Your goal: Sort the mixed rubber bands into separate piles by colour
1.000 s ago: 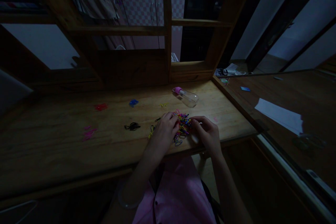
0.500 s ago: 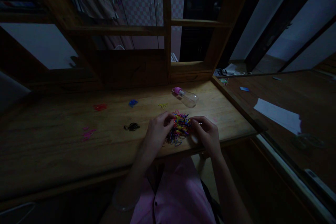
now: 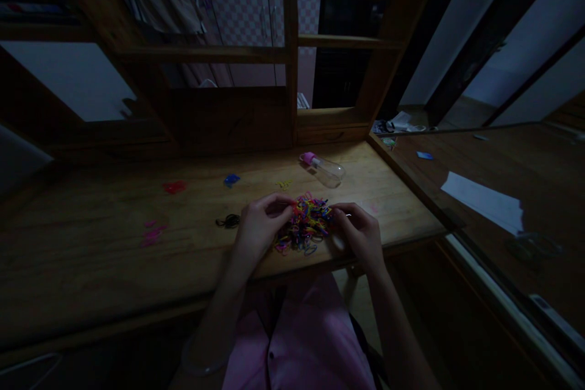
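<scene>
Showing a small blue card (image 3: 425,155) on the brown wooden board (image 3: 475,161) at right, with any print too small to read. Reaching forward over the pale wooden surface (image 3: 196,262) with both bare forearms, and angling the hands inward from either side of a mixed pile of thin, multicoloured elastic loops (image 3: 304,222). Bending the left hand (image 3: 259,222) at the pile's left edge, knuckles up, bringing thumb and forefinger close together beside a bit of red; not showing clearly whether anything is being gripped. Curling the right hand (image 3: 363,233) at the pile's right edge, pointing thumb and forefinger into the loops, again leaving any grip impossible to tell. Lying on its side beyond the pile, a clear bottle with a pink cap (image 3: 326,172), with contents too dim to make out. Lying apart on the surface, small groups: red pieces (image 3: 174,186) and pink pieces (image 3: 153,234) farthest left, blue pieces (image 3: 231,180) and black loops (image 3: 227,221) nearer, the latter just beside the left hand, and yellow pieces (image 3: 283,184) just beyond the mixed pile. Resting on the brown board, white paper sheets (image 3: 484,202).
</scene>
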Action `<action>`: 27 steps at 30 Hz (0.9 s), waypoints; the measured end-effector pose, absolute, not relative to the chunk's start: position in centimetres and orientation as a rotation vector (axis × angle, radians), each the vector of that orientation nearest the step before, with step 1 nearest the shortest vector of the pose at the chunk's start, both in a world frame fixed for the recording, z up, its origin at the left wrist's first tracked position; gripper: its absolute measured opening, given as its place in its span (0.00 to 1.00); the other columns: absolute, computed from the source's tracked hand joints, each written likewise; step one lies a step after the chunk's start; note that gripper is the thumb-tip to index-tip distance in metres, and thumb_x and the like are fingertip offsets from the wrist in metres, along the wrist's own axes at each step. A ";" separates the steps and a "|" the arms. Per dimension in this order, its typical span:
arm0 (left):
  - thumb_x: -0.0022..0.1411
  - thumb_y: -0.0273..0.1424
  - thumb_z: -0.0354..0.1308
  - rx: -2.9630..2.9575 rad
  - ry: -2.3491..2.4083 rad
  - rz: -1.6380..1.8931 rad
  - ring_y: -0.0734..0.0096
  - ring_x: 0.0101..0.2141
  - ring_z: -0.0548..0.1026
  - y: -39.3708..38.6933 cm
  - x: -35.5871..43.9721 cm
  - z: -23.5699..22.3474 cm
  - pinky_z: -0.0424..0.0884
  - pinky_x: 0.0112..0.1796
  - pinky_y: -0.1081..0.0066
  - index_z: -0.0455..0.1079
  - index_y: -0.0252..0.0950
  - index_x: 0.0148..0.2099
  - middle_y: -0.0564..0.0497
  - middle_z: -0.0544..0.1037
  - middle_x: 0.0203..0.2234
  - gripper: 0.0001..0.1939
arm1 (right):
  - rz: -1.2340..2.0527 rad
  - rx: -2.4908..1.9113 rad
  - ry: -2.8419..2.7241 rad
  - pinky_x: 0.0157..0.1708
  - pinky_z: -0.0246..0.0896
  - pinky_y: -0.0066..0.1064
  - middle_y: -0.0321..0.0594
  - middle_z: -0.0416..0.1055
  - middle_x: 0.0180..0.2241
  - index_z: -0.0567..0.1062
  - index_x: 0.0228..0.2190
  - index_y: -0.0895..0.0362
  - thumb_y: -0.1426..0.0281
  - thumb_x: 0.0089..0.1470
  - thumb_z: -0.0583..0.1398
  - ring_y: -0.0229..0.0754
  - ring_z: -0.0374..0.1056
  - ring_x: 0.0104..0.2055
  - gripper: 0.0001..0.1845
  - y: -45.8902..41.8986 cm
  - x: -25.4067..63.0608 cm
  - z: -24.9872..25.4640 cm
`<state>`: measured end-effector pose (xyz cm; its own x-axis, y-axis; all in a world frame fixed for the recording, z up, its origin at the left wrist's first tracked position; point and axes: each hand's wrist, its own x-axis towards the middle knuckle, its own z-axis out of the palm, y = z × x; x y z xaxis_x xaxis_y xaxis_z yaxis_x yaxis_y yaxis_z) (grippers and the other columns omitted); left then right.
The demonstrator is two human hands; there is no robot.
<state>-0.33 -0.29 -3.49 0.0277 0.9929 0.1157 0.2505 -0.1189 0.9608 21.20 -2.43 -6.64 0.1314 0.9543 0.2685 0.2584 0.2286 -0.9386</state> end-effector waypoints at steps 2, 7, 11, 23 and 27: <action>0.56 0.32 0.62 1.495 1.312 1.151 0.65 0.36 0.80 -0.3 -0.5 -3.5 0.76 0.38 0.70 0.78 0.35 0.39 0.47 0.82 0.34 0.09 | 0.796 -1.258 -1.359 0.38 0.68 0.32 0.39 0.79 0.36 0.79 0.37 0.54 0.63 0.58 0.60 0.44 0.74 0.38 0.11 -2.5 21.2 -6.6; 0.57 0.34 0.62 1.551 1.277 1.179 0.64 0.39 0.80 -0.2 -0.8 -3.5 0.76 0.41 0.69 0.78 0.35 0.39 0.45 0.82 0.40 0.10 | 0.795 -1.259 -1.351 0.38 0.69 0.32 0.39 0.79 0.36 0.79 0.37 0.54 0.62 0.58 0.60 0.44 0.74 0.38 0.11 -2.5 21.1 -6.5; 0.57 0.35 0.62 1.522 1.269 1.148 0.63 0.39 0.80 -0.3 -0.9 -3.4 0.76 0.41 0.68 0.78 0.35 0.40 0.44 0.82 0.40 0.11 | 0.796 -1.254 -1.359 0.39 0.69 0.33 0.40 0.78 0.36 0.79 0.37 0.54 0.62 0.59 0.60 0.44 0.74 0.38 0.11 -2.5 21.1 -6.6; 0.57 0.36 0.63 1.456 1.195 1.131 0.62 0.42 0.80 -0.3 -1.0 -3.2 0.75 0.44 0.66 0.80 0.36 0.41 0.45 0.82 0.42 0.12 | 0.790 -1.254 -1.367 0.39 0.70 0.33 0.40 0.79 0.36 0.79 0.37 0.55 0.61 0.59 0.60 0.44 0.74 0.38 0.12 -2.5 21.1 -6.4; 0.57 0.35 0.63 1.354 1.216 1.075 0.61 0.39 0.81 -0.3 -0.3 -3.2 0.77 0.39 0.67 0.79 0.35 0.41 0.45 0.83 0.39 0.12 | 0.815 -1.208 -1.377 0.40 0.71 0.35 0.41 0.78 0.38 0.79 0.38 0.54 0.61 0.58 0.61 0.45 0.75 0.40 0.12 -2.7 21.1 -6.4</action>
